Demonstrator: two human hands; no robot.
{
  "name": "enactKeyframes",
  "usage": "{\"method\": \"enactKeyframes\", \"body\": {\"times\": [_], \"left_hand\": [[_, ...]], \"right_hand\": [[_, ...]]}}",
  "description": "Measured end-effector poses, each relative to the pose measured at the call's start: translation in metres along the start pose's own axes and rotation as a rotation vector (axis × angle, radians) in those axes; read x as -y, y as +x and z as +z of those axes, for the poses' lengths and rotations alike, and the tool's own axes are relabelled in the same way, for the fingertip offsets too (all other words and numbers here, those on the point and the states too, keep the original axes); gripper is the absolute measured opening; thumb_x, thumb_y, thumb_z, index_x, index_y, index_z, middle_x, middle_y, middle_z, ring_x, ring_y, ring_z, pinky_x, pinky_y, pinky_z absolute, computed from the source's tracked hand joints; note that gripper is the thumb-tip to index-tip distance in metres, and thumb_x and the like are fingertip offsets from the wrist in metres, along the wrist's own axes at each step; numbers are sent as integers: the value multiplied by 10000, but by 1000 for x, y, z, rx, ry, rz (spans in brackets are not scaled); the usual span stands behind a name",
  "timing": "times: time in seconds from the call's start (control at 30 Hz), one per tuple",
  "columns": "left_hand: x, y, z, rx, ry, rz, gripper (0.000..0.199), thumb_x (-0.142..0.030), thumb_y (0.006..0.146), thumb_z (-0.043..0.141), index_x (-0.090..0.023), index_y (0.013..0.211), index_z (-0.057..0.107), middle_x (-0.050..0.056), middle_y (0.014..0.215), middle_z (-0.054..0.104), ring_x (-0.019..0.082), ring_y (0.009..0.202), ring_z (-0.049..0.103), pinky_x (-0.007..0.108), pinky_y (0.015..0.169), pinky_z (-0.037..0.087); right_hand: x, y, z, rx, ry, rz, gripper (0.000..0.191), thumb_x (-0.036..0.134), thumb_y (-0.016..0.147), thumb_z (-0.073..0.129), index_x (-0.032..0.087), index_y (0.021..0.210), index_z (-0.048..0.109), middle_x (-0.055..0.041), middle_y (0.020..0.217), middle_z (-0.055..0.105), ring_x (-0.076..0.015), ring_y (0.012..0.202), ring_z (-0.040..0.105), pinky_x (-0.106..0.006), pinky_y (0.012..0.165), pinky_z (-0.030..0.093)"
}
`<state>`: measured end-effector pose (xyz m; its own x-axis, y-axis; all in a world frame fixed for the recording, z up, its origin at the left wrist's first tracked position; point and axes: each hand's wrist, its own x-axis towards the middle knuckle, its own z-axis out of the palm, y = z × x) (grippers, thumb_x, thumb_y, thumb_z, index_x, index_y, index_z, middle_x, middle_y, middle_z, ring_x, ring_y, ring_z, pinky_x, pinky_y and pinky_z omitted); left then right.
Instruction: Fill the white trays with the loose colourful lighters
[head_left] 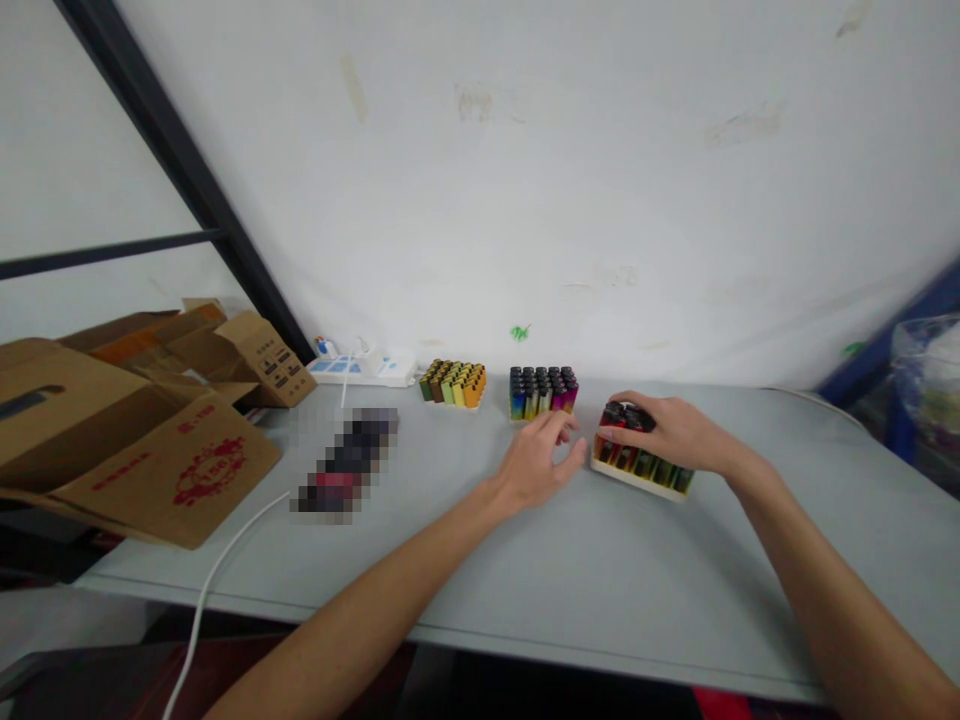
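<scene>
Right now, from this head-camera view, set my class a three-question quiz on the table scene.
1. What is the right hand resting on?
2. True or false: the left hand is holding a lighter.
3. Which block of lighters stands nearer the power strip: the yellow-and-orange one or the dark-topped one?

Key:
1. The lighters in the cream tray
2. False
3. The yellow-and-orange one

Glossy plastic lighters (639,470), matt cardboard box (165,470), smooth tabletop (637,590), probably laminate
</scene>
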<state>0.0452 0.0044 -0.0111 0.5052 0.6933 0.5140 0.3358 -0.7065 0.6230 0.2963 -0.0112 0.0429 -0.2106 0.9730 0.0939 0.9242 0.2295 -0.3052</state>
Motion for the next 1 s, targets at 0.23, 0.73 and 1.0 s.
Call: {"method": "enactKeyframes", "body": {"times": [0.23, 0.73, 1.0], "left_hand": [[-13, -4, 8, 99, 121, 94, 641, -494, 881, 783, -186, 1404, 577, 184, 1467, 544, 344, 1426, 535, 505, 1241, 456], [-24, -6, 38, 209, -75, -210, 1420, -647, 712, 905, -211, 1723, 7, 242, 1790, 149, 422, 1659, 204, 629, 1340, 265], [-20, -4, 33, 103, -56, -134, 1305, -503, 648, 971, -262, 1671, 198, 194, 1625, 456, 402, 1491, 489, 598, 1248, 421]], "right_hand": [[-21, 5, -13, 66, 323, 232, 645, 774, 894, 622, 208, 1147, 801, -115, 1184, 812, -315, 1045, 739, -379, 910, 567], [-3, 15, 24, 85, 942, 624, 490, 615, 1022, 575, 164, 972, 758, -97, 927, 843, -213, 747, 758, -266, 628, 580], [1, 11, 34, 53, 685, 470, 647, 733, 998, 491, 163, 983, 796, -134, 1007, 839, -286, 930, 772, -344, 864, 591]]}}
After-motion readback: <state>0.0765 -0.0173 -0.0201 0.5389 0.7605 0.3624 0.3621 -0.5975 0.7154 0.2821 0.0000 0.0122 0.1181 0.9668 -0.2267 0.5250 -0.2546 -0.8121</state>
